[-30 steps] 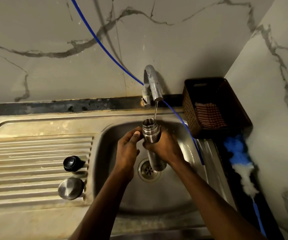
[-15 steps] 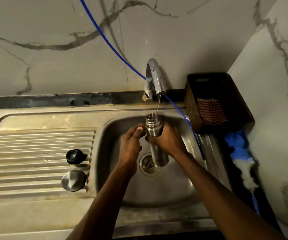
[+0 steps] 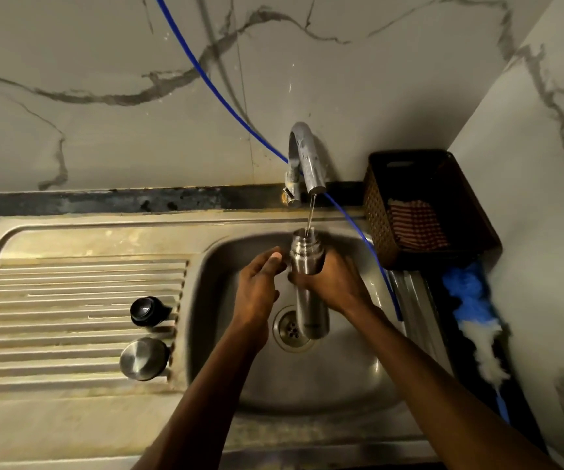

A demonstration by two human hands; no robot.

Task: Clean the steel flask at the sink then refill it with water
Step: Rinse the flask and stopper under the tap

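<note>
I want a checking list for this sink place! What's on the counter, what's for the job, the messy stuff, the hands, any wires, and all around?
Surface: steel sink with ribbed drainboard, stained.
Job's things: steel flask upright under the tap, thin stream entering its open mouth; black cap and steel cup lid standing on the drainboard.
Clutter: brown basket holding a striped cloth; blue-and-white duster beside the sink.
Hands: right hand grips the flask; left hand open beside it, contact unclear.
Cables: blue hose running down the wall, past the tap.
Surroundings: marble-look wall.
</note>
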